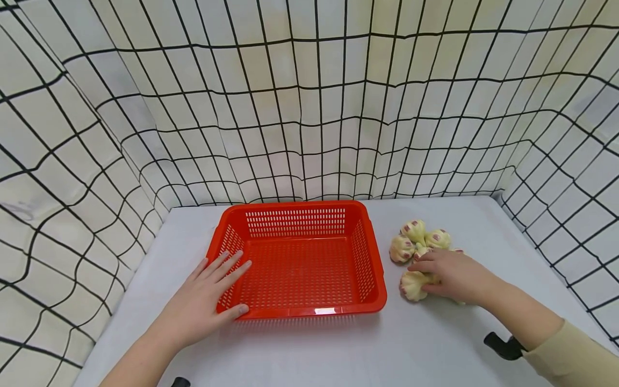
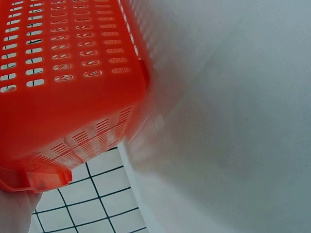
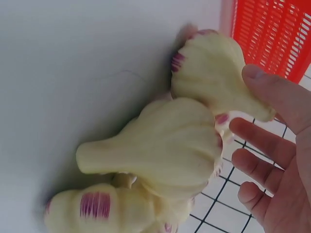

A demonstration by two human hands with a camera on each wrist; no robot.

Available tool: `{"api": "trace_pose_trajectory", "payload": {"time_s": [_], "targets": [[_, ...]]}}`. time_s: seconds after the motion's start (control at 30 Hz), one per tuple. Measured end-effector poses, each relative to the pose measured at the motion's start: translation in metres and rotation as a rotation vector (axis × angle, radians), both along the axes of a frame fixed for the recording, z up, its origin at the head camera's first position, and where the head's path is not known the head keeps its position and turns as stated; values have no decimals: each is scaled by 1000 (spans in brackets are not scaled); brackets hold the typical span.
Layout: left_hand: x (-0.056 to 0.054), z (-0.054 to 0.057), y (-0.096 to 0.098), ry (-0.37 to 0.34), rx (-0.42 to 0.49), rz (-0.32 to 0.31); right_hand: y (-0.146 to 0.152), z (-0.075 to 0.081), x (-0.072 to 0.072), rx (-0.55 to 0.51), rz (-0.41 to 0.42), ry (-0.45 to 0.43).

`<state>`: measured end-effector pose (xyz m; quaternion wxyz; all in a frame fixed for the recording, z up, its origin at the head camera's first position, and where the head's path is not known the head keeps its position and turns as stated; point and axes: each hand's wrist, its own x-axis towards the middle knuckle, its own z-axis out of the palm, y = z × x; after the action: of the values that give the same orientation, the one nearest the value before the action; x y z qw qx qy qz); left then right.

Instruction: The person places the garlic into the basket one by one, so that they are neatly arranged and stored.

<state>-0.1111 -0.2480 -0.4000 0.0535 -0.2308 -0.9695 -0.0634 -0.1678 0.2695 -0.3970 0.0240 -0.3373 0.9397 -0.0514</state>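
Observation:
A red plastic basket (image 1: 309,312) with slotted walls stands left of centre in the head view. My left hand (image 1: 202,309) rests on its left rim, fingers straight and spread over the edge. In the left wrist view the basket's outer wall (image 2: 68,109) fills the upper left. To the right of the basket, my right hand (image 1: 456,274) pinches the stem of a garlic bulb (image 3: 209,73) between thumb and a mostly hidden index finger; the other fingers are slightly bent. Several more garlic bulbs (image 1: 414,231), cream with purple patches, lie clustered beside and partly behind this hand.
A white-covered table (image 1: 300,355) carries everything. Black netting (image 1: 319,107) over pale cloth walls encloses the back and both sides. Near the right forearm a black curved piece (image 1: 504,345) shows by the sleeve.

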Motion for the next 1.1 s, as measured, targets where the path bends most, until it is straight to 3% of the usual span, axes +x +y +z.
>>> {"api": "trace_pose_trajectory", "payload": {"time_s": [0.63,0.9,1.1], "targets": [[1,2,1,-20,-8,5,16,4,-1,-72,-35,4],[1,2,1,-22,-5,0,12,14,0,-100,-114,-61],[1,3,1,-21,-13,8,10,25,-3,-148,-79,-11]]}}
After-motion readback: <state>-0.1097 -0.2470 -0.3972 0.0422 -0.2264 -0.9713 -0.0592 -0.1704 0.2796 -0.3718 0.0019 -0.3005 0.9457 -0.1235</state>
